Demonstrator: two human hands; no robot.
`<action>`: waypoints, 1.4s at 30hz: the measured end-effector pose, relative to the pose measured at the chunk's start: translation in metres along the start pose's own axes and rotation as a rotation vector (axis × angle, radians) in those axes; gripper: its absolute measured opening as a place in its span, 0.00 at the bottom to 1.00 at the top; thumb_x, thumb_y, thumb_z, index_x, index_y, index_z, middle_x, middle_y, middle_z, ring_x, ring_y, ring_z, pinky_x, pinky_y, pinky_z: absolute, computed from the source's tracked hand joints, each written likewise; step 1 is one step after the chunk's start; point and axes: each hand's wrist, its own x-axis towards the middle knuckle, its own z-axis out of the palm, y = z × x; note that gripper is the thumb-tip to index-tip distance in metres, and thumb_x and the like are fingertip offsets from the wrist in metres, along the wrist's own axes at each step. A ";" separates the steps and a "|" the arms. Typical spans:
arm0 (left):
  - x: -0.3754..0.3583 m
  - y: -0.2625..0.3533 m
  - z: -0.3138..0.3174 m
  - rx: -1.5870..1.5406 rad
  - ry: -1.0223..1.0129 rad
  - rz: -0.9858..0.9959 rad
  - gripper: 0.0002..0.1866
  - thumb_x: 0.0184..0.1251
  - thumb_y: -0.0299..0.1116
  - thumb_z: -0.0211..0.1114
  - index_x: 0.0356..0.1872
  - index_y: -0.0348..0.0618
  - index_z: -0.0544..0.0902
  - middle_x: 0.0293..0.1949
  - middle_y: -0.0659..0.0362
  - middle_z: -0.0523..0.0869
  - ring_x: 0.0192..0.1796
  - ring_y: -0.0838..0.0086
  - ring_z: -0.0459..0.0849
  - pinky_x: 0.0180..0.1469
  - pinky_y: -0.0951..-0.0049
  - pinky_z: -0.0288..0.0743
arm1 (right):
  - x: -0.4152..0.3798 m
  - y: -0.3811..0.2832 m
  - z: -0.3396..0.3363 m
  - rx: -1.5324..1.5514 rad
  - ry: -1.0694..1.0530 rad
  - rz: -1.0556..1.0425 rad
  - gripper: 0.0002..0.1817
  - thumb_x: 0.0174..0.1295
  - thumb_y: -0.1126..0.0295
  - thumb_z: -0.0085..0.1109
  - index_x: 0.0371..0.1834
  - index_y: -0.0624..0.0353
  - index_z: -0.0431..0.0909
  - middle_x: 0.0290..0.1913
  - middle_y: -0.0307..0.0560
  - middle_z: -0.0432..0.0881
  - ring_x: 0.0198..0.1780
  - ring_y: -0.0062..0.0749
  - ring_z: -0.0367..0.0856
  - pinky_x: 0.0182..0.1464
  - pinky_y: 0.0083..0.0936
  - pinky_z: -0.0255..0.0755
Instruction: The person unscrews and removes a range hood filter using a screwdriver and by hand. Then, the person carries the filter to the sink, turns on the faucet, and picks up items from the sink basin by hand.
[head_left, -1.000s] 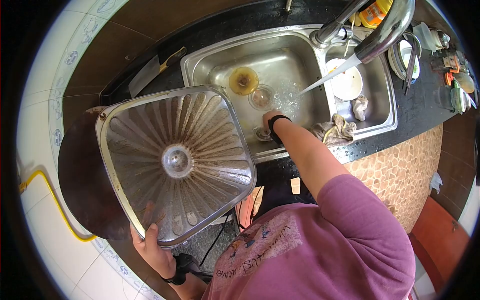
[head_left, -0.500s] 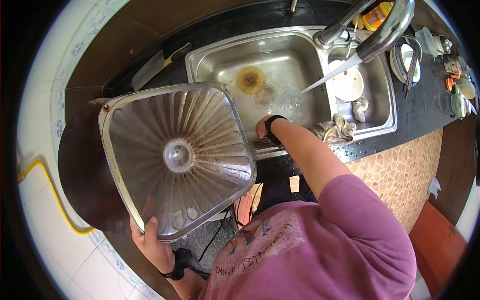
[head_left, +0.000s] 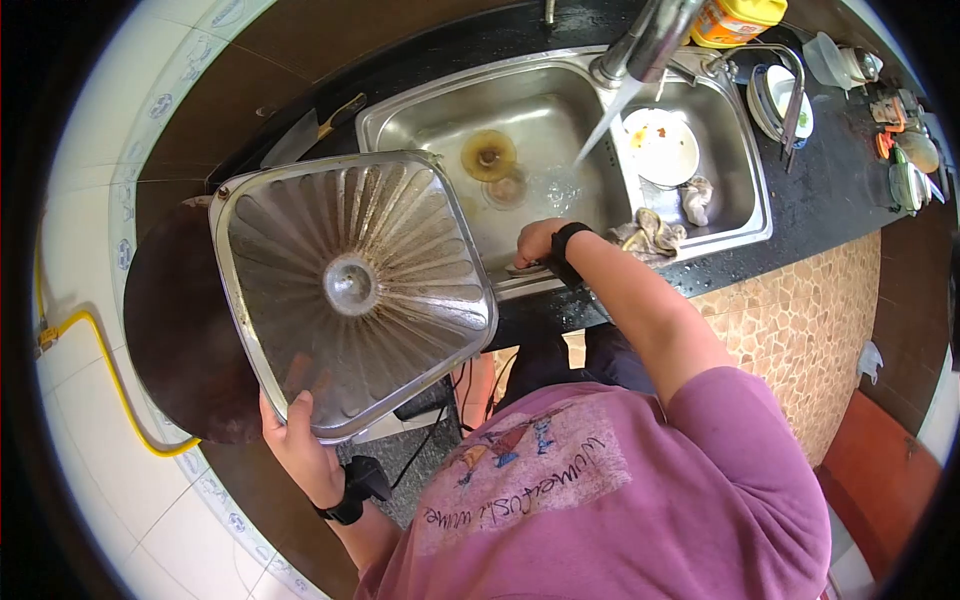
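Note:
My left hand (head_left: 302,450) grips the lower corner of a large square metal tray (head_left: 410,225), its thumb on the near face and its other fingers hidden behind. The tray is tilted, with ridges fanning out from a round central dimple and brown stains between them. Its right edge overlaps the larger sink basin (head_left: 400,125). Fingers curled, my right hand (head_left: 541,243) is at the basin's front edge, close to the tray. Something small and greyish shows under those fingers, too hidden to name. Water runs from the faucet (head_left: 665,40) into this basin.
The smaller basin holds a stained white bowl (head_left: 675,150) and a crumpled cloth (head_left: 697,198). A dirty rag (head_left: 650,235) lies on the sink's front rim. A cleaver (head_left: 295,140) lies behind the tray. Stacked bowls (head_left: 765,105) and a yellow jug (head_left: 735,20) stand at right.
My right hand has moved slightly up and to the right along the basin's front edge. The view has shifted a little. My left hand still holds the tray.

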 end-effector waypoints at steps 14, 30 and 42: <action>-0.022 0.011 0.014 -0.060 -0.020 -0.006 0.24 0.58 0.19 0.49 0.59 0.31 0.66 0.55 0.46 0.75 0.54 0.61 0.76 0.57 0.66 0.70 | -0.043 -0.014 0.022 0.018 0.438 -0.012 0.16 0.44 0.58 0.57 0.32 0.55 0.83 0.38 0.53 0.83 0.42 0.47 0.80 0.44 0.35 0.73; -0.034 0.017 0.025 -0.001 0.031 0.013 0.24 0.57 0.19 0.49 0.59 0.31 0.66 0.54 0.46 0.75 0.51 0.62 0.78 0.53 0.66 0.73 | -0.050 -0.005 0.006 -0.007 0.254 -0.005 0.23 0.44 0.54 0.59 0.40 0.59 0.82 0.46 0.52 0.81 0.48 0.43 0.79 0.49 0.32 0.73; -0.024 0.010 0.022 0.005 0.049 -0.008 0.25 0.57 0.19 0.49 0.60 0.31 0.65 0.54 0.45 0.75 0.53 0.61 0.77 0.56 0.65 0.72 | -0.045 0.003 0.008 0.062 0.269 -0.019 0.23 0.43 0.53 0.60 0.37 0.59 0.83 0.42 0.52 0.82 0.46 0.42 0.80 0.48 0.33 0.73</action>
